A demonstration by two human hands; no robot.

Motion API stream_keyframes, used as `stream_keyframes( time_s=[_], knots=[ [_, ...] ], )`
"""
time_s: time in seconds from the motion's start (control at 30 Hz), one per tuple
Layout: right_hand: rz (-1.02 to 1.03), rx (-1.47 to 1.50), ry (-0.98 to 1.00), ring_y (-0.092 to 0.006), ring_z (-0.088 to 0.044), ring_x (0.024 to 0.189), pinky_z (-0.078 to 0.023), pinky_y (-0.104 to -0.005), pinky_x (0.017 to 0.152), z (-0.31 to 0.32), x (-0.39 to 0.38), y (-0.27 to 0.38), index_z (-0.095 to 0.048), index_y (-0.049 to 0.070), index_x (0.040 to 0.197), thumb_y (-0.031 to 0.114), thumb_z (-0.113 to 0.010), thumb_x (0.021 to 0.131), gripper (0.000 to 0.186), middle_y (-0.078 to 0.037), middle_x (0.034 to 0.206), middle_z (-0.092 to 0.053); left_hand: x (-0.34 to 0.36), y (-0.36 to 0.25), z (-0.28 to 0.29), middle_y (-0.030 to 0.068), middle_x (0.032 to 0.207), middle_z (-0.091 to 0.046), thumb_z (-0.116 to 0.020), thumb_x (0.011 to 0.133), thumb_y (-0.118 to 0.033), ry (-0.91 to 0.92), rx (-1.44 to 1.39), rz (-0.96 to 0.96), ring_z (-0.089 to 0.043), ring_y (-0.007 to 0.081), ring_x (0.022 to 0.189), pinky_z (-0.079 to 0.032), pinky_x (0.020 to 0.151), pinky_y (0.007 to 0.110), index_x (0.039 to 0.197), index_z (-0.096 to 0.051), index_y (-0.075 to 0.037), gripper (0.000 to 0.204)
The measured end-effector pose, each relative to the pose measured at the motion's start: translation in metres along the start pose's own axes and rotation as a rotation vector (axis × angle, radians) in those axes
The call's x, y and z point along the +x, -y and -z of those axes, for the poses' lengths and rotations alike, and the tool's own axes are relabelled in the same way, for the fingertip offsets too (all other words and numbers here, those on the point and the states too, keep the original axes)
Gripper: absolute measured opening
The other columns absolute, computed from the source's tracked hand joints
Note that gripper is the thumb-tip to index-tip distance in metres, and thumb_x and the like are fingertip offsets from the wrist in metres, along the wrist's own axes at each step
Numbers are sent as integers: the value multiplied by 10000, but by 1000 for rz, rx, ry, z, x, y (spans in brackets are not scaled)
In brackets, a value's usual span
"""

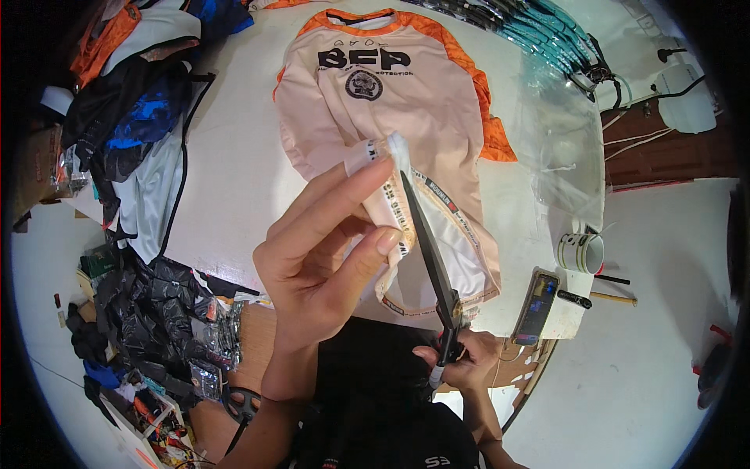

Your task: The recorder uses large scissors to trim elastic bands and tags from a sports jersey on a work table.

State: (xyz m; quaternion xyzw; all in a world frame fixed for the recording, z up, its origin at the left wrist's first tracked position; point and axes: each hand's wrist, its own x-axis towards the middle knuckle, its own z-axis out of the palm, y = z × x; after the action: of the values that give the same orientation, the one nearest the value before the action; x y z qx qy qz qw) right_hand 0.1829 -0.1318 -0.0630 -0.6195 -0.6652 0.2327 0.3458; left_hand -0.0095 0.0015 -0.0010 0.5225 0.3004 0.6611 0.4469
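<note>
A pale peach shirt (422,117) with orange patterned sleeves and a dark chest print lies on the white table (234,148), its collar at the far side. My left hand (308,258) pinches the shirt's lower hem (400,215) between thumb and fingers and lifts it, the printed inner band showing. In my right hand (473,359) is a pair of scissors (431,254) with long dark blades, pointing up and away from me. The blades run alongside the raised hem, tips near its upper end. Whether they touch the fabric I cannot tell. Fingers partly hide the scissor handles.
Dark, blue and white garments (148,133) are heaped at the left. Black plastic bags (148,313) lie below them. A phone (536,306) and a patterned cup (580,252) stand at the table's right edge. Teal packaged items (539,35) and clear plastic (566,148) lie far right.
</note>
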Motion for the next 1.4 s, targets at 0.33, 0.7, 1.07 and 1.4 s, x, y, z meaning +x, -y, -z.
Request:
stream_keyframes(
  time_s=[0.33,0.7,1.07,1.4],
  knots=[
    [26,64,-15,-95,-534,452,-412,-211,444,-8,-14,-8,-562,57,643,312,-888,508,435,-1,516,-543,0,5,3,131,1107,-533,-587,751,130,-45,-111,52,-543,137,926,-457,827,268,1197,-501,82,457],
    [-524,1196,-273,-134,-423,441,-355,-258,407,3,27,-14,-490,9,873,394,-575,843,395,-23,575,-418,-21,24,55,216,1301,-422,-501,797,111,-279,-172,199,-462,256,1184,-379,1006,361,1258,-381,128,477],
    [-702,476,-237,-62,-399,416,-278,-218,383,22,53,-83,-511,32,719,215,-617,829,239,32,527,-436,-30,36,70,197,1260,-471,-512,821,58,-273,-221,248,-493,234,1153,-396,994,340,1248,-403,114,444],
    [-633,-107,-294,-54,-352,439,-271,-263,395,24,51,-97,-505,-30,592,191,-724,729,341,-22,457,-457,-30,30,120,64,853,-602,-484,730,147,-270,323,274,-562,103,738,-436,668,196,913,-623,33,256]
  ],
)
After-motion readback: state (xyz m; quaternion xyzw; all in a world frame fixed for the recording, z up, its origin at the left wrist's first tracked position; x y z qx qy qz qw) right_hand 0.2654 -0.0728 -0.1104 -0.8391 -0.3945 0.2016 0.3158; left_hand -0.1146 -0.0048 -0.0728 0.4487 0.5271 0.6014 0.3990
